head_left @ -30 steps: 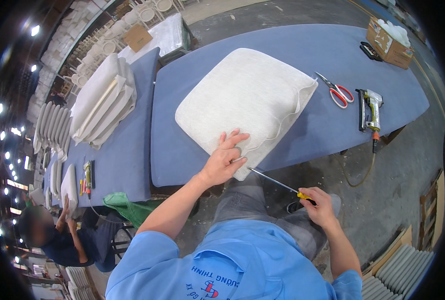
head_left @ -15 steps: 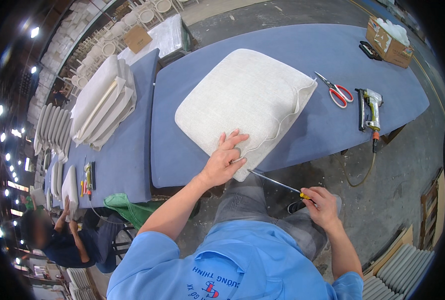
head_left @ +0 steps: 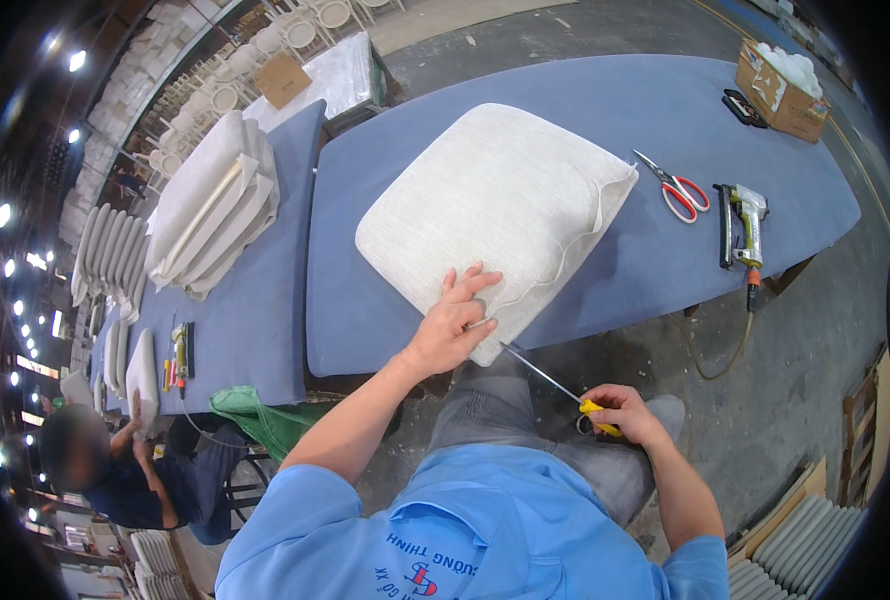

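Note:
A light grey fabric-covered seat cushion [head_left: 480, 195] lies on the blue padded table [head_left: 655, 100], its near corner jutting over the edge. My left hand [head_left: 457, 325] rests on that corner, fingers spread over the fabric. A screwdriver [head_left: 545, 376] with a yellow handle is in my right hand [head_left: 630, 412], below the table edge. Its metal shaft slants up to the left, and the tip meets the cushion's near corner; whether it goes under the fabric I cannot tell. Loose, wavy fabric runs along the cushion's right side.
Red-handled scissors [head_left: 677, 188] and a staple gun [head_left: 742, 225] with a hose lie right of the cushion. A cardboard box [head_left: 780, 95] stands at the far right. Stacked covers [head_left: 215, 205] lie on the left table. A seated person [head_left: 155, 480] works at the left.
My right hand has shifted left and down, turning the screwdriver to a steeper slant and exposing more of its yellow handle. My left hand stays on the cushion corner.

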Demonstrator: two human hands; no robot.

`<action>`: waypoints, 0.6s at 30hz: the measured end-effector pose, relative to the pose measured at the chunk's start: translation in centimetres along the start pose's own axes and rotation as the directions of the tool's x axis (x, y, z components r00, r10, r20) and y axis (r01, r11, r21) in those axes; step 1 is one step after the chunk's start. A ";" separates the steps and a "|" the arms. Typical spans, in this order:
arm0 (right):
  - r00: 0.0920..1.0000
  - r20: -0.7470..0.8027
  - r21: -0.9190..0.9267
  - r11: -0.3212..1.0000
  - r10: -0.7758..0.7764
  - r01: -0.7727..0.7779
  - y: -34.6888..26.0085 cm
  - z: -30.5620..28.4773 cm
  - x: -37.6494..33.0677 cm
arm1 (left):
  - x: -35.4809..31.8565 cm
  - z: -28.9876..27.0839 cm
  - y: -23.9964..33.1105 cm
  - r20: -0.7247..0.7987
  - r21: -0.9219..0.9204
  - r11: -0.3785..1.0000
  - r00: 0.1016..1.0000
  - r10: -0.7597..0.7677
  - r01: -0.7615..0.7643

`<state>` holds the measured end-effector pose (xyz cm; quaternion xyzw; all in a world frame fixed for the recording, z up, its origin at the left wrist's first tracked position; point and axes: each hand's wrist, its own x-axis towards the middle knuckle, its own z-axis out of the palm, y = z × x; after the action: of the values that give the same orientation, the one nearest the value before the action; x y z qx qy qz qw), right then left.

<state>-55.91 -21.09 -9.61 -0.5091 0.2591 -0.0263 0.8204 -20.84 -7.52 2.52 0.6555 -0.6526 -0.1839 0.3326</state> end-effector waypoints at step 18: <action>0.842 -0.131 -0.696 0.654 -0.524 0.298 -2.9 1.3 -3.4 | -0.7 1.1 2.5 0.026 0.198 0.974 0.993 -0.113 0.106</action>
<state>-57.62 -20.32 -5.33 -0.7955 0.2572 -0.2047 0.5091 -23.46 -6.86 3.30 0.7167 -0.6364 -0.1488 0.2432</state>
